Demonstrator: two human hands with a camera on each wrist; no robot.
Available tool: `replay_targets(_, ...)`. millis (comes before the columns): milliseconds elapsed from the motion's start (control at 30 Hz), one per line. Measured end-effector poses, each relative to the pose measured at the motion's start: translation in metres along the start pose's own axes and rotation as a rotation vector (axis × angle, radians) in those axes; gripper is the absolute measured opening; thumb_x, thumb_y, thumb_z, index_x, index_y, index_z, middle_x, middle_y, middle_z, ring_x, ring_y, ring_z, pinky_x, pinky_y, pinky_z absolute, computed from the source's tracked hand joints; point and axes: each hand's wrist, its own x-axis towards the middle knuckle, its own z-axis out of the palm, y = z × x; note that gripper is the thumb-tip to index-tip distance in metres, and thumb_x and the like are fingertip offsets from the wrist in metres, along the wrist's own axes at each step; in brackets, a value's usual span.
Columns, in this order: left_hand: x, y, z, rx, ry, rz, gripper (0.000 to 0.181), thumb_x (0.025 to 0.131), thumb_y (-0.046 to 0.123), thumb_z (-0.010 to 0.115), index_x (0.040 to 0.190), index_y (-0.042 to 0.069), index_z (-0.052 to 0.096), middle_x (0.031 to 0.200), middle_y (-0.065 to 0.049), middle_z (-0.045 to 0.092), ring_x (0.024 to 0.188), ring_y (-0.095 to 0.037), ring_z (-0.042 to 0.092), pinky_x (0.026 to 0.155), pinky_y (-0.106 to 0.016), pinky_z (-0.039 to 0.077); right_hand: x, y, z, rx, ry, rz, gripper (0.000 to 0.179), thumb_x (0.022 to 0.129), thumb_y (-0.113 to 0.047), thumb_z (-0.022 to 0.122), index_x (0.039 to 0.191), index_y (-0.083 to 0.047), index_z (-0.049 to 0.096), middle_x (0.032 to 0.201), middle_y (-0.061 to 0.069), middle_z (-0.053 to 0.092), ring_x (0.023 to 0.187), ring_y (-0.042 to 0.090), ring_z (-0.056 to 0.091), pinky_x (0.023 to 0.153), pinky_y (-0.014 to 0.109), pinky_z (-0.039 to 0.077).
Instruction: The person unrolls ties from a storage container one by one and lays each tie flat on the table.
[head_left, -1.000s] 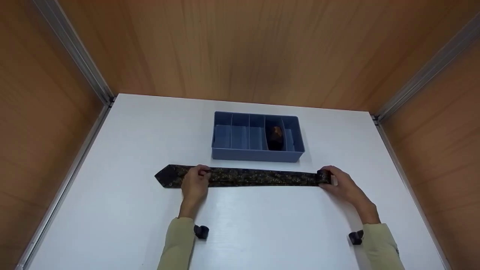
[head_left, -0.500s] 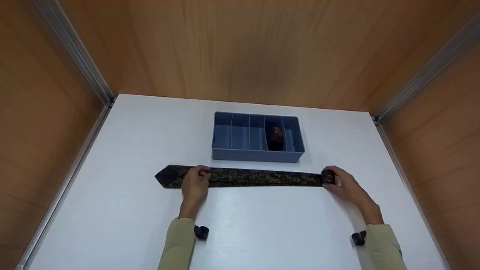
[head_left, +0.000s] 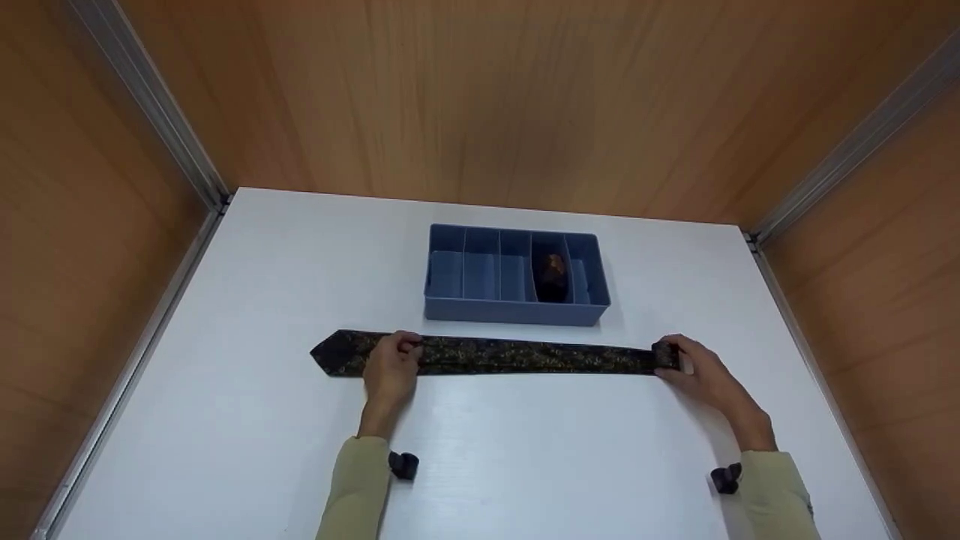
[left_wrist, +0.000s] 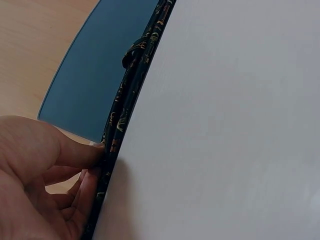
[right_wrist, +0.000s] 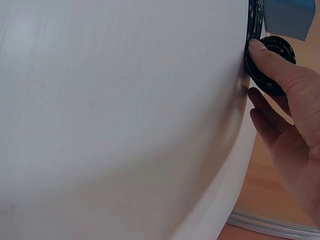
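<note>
A dark necktie (head_left: 525, 355) with a small gold pattern lies flat across the white table, its pointed wide end to the left. The right end is wound into a roll (right_wrist: 280, 60), whose spiral layers show in the right wrist view. My right hand (head_left: 705, 379) holds this roll between thumb and fingers. Near the wide end, my left hand (head_left: 391, 367) pinches the tie at its near edge. In the left wrist view, the thumb (left_wrist: 80, 152) and curled fingers meet at the tie's edge, and a narrow loop (left_wrist: 134, 52) stands out from it farther along.
Behind the tie stands a blue divided box (head_left: 514, 311) with several compartments. One of them, right of the middle, holds a dark rolled item (head_left: 553, 279) with an orange-brown patch. Wooden panels (head_left: 480, 105) enclose the table's back and sides.
My right hand has shifted a little to the right with the roll, and a longer stretch of the necktie lies flat. The left hand has stayed in place.
</note>
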Motion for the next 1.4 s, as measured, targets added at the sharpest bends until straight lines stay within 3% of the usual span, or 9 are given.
replay_targets(333, -0.001, 0.0, 0.001, 0.019, 0.006, -0.005, 0.013, 0.097, 0.009, 0.071, 0.109, 0.008, 0.075, 0.092, -0.003, 0.067, 0.083, -0.021, 0.064, 0.076, -0.042, 0.046, -0.007, 0.011, -0.008, -0.006, 0.021, 0.019, 0.05, 0.096, -0.012, 0.074, 0.14, -0.001, 0.052, 0.137, 0.026, 0.057, 0.132, 0.046, 0.048, 0.107, 0.061, 0.037)
replay_targets(600, -0.003, 0.0, 0.0, 0.007, 0.02, 0.032, 0.014, 0.097, 0.007, 0.07, 0.11, 0.007, 0.074, 0.094, -0.005, 0.067, 0.085, -0.022, 0.065, 0.076, -0.042, 0.047, -0.015, 0.019, -0.016, 0.024, 0.036, 0.058, 0.055, 0.098, -0.015, 0.073, 0.143, 0.004, 0.048, 0.14, 0.028, 0.053, 0.134, 0.047, 0.045, 0.108, 0.06, 0.036)
replay_targets(867, -0.002, 0.0, -0.001, 0.004, 0.015, 0.029, 0.014, 0.097, 0.007, 0.07, 0.11, 0.007, 0.075, 0.092, -0.005, 0.068, 0.082, -0.021, 0.064, 0.074, -0.042, 0.047, -0.018, 0.023, -0.018, 0.007, 0.057, 0.047, 0.051, 0.096, -0.01, 0.074, 0.14, 0.003, 0.05, 0.136, 0.026, 0.056, 0.13, 0.045, 0.049, 0.106, 0.059, 0.038)
replay_targets(1033, -0.002, 0.0, -0.002, 0.0, 0.014, 0.028, 0.014, 0.096, 0.007, 0.07, 0.109, 0.007, 0.075, 0.092, -0.005, 0.068, 0.082, -0.021, 0.065, 0.074, -0.042, 0.047, -0.017, 0.022, -0.019, -0.024, 0.055, -0.019, 0.057, 0.095, -0.005, 0.074, 0.145, -0.006, 0.049, 0.135, 0.022, 0.058, 0.129, 0.042, 0.05, 0.106, 0.056, 0.038)
replay_targets(1167, -0.002, 0.0, -0.002, -0.002, 0.013, 0.028, 0.014, 0.097, 0.007, 0.07, 0.11, 0.006, 0.075, 0.092, -0.005, 0.068, 0.083, -0.022, 0.065, 0.075, -0.043, 0.047, -0.016, 0.02, -0.02, -0.092, 0.074, -0.123, 0.054, 0.092, 0.0, 0.076, 0.141, -0.008, 0.055, 0.126, 0.015, 0.063, 0.122, 0.034, 0.055, 0.104, 0.037, 0.039)
replay_targets(1233, -0.003, 0.0, -0.001, -0.003, 0.01, 0.024, 0.014, 0.097, 0.007, 0.069, 0.11, 0.007, 0.075, 0.093, -0.005, 0.068, 0.083, -0.022, 0.065, 0.076, -0.043, 0.047, -0.015, 0.019, -0.022, -0.103, 0.085, -0.134, 0.049, 0.091, 0.002, 0.076, 0.135, -0.006, 0.059, 0.123, 0.012, 0.064, 0.12, 0.031, 0.056, 0.102, 0.031, 0.039)
replay_targets(1300, -0.003, 0.0, -0.001, 0.002, 0.007, 0.019, 0.015, 0.097, 0.007, 0.069, 0.111, 0.007, 0.075, 0.093, -0.005, 0.067, 0.084, -0.022, 0.064, 0.076, -0.043, 0.047, -0.016, 0.02, -0.024, -0.091, 0.082, -0.112, 0.044, 0.09, 0.004, 0.075, 0.13, -0.005, 0.059, 0.122, 0.013, 0.064, 0.12, 0.032, 0.055, 0.102, 0.033, 0.039)
replay_targets(1400, -0.002, 0.001, -0.001, 0.008, 0.004, 0.02, 0.015, 0.097, 0.007, 0.069, 0.112, 0.007, 0.075, 0.094, -0.005, 0.067, 0.084, -0.022, 0.064, 0.076, -0.042, 0.047, -0.018, 0.021, -0.027, -0.063, 0.067, -0.054, 0.042, 0.091, 0.005, 0.074, 0.129, -0.002, 0.058, 0.128, 0.019, 0.062, 0.126, 0.038, 0.053, 0.104, 0.049, 0.04)
